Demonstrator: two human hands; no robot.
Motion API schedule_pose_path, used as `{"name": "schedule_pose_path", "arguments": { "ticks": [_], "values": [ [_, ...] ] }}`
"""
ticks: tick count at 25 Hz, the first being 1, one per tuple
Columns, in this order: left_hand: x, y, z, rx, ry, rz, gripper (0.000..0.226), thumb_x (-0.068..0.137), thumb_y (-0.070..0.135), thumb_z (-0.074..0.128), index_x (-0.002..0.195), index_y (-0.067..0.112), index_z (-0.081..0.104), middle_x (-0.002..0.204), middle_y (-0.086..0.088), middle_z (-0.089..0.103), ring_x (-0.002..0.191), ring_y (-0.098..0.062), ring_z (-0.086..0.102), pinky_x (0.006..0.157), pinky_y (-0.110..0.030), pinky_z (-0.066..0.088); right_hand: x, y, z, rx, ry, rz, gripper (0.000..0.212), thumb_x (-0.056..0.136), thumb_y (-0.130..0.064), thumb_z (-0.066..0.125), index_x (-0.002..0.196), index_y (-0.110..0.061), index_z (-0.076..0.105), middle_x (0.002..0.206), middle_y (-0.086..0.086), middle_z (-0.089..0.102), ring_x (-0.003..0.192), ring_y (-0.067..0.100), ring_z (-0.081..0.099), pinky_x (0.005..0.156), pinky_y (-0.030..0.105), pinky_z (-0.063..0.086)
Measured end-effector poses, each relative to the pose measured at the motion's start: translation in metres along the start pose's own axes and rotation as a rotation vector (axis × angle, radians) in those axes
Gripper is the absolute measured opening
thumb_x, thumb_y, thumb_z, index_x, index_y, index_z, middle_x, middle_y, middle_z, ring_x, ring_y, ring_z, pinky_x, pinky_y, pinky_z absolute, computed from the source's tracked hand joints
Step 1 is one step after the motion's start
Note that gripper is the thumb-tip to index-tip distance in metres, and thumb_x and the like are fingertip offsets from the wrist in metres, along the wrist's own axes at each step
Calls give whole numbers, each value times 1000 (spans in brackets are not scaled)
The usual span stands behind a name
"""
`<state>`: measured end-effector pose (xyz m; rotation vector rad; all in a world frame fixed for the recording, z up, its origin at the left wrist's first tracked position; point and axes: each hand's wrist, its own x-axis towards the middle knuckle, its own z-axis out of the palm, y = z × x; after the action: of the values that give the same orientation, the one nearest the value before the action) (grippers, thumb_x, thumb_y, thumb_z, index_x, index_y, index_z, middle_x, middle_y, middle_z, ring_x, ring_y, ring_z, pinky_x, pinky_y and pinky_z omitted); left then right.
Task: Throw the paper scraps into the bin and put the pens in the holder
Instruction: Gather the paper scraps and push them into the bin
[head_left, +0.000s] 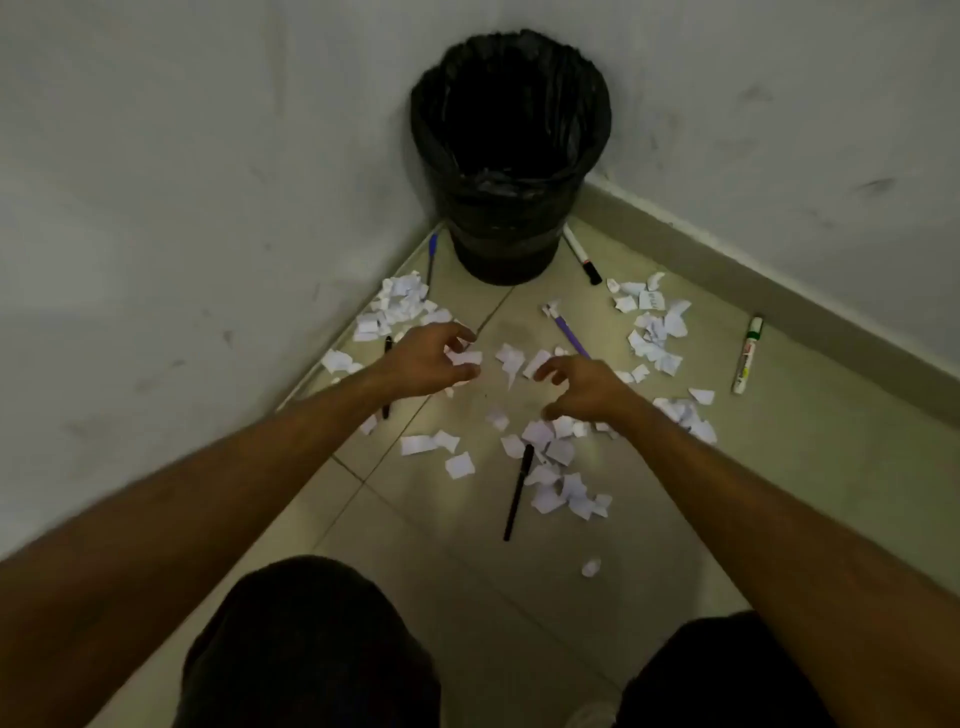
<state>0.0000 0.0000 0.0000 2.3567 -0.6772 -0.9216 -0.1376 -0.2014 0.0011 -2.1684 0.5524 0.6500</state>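
Scraps (550, 457) of white paper litter the tiled floor (779, 493) in a corner, in loose heaps left, right and middle, all short of the bin (506, 156), which stands lined with a black bag against the two walls.

In the head view, the left hand (428, 361) hovers over the middle heap with fingers curled around what looks like a scrap or two. The right hand (582, 389) is half-curled, fingers spread and apparently empty, just above more scraps. Pens lie among the paper: a black pen (517, 493) near the knees, a purple pen (569, 332), a blue pen (431, 257) left of the bin, a white marker (582, 254) to its right, a green-capped marker (747, 353) by the skirting, and a dark pen (387, 376) partly under the left wrist.

Risks, as I judge them: small light scraps may slip from a loose handful or flutter past the rim, and a pen buried in paper could get scooped up and binned with it.

No holder is in view. The bin's inside is too dark to read, and the dim light blurs what the left hand actually holds.
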Motion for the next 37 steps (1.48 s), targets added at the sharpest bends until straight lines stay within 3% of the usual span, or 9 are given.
{"name": "schedule_pose_path", "arguments": {
  "ticks": [5,8,10,16,19,22,26,33,37],
  "values": [
    [21,-37,38,227,-104,68,59,77,42,77,129,23,57,119,-5,64,90,-13,61,78,-23,45,31,41,16,-317,-68,-68,71,67,-18,87,132,-21,58,129,10,54,119,24,54,87,25,44],
    [6,-64,60,429,-241,-36,76,68,50,81,133,24,51,127,-8,56,109,-21,56,85,-29,45,20,77,39,-529,-169,-7,99,57,-36,91,141,-30,40,128,13,43,116,34,51,93,39,51],
    [-5,-81,77,537,-294,-67,85,62,51,84,133,24,45,125,-8,49,110,-25,55,82,-31,47,16,98,52,-603,-147,2,108,54,-43,91,143,-35,31,133,12,36,118,35,47,92,44,52],
    [-1,-108,108,285,-64,180,50,71,26,81,114,14,59,109,-12,51,98,-30,56,81,-37,50,31,121,74,-326,130,-144,58,76,-25,80,127,-22,52,116,12,48,92,31,61,74,33,54],
    [1,-99,107,233,-10,194,53,72,30,82,118,18,60,109,-8,51,99,-23,56,81,-34,49,7,119,68,-246,239,-175,54,76,-29,80,124,-22,56,121,7,54,91,23,61,71,29,51],
    [1,-94,104,206,-8,212,52,72,33,82,118,21,61,109,-6,52,99,-21,57,84,-37,52,-45,127,74,-390,17,-244,55,79,-43,75,128,-30,53,131,-3,50,98,11,56,76,24,45],
    [3,-99,105,219,-31,172,52,73,37,81,119,23,61,112,-6,54,102,-19,55,85,-34,49,-82,147,114,-666,-358,-364,49,92,-42,59,138,-31,43,138,-1,39,117,20,50,79,28,41],
    [5,-99,106,98,-38,148,51,69,24,86,115,19,64,113,-8,60,106,-23,57,91,-37,51,-42,152,119,-480,64,-346,26,91,-19,64,117,-19,68,115,8,62,99,27,63,80,27,48],
    [5,-94,105,101,11,176,59,67,23,87,121,19,62,121,-7,56,111,-25,56,93,-35,49,-38,136,93,-454,184,-239,57,85,-42,69,137,-29,50,136,4,46,119,26,52,83,37,55]
  ]
}}
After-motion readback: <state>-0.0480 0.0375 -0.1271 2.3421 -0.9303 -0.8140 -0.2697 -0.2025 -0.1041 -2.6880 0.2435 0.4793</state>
